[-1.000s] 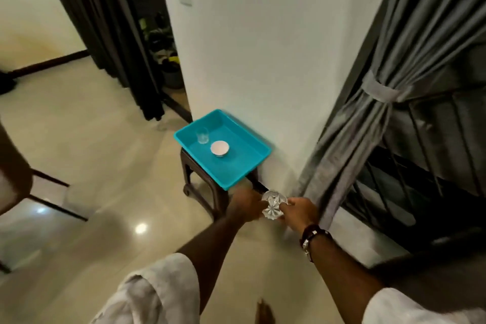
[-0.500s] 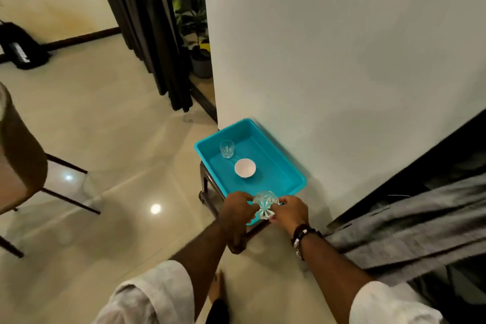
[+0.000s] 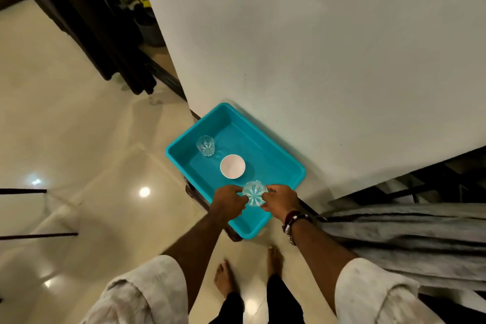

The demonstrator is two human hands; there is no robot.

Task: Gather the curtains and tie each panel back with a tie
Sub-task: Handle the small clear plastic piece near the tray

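Glossy cream floor tiles throw back the ceiling lights, and a dark curtain (image 3: 86,23) hangs in the doorway at far left beside a potted plant (image 3: 136,8). Against the plain white wall a teal plastic tray (image 3: 286,163) sits on a dark stool — its raised rim likely there to keep breakables together. Inside stand a cut-glass tumbler (image 3: 205,146) and a smooth white bowl (image 3: 232,166). Over the tray's near end the left hand (image 3: 228,202) and right hand (image 3: 280,201) pinch a small ribbed glass bowl (image 3: 254,193) by opposite edges, fingers curled — a two-sided hold suited to slippery glass. At right the grey curtain (image 3: 410,242), soft and pleated, lies gathered, well apart from both hands.
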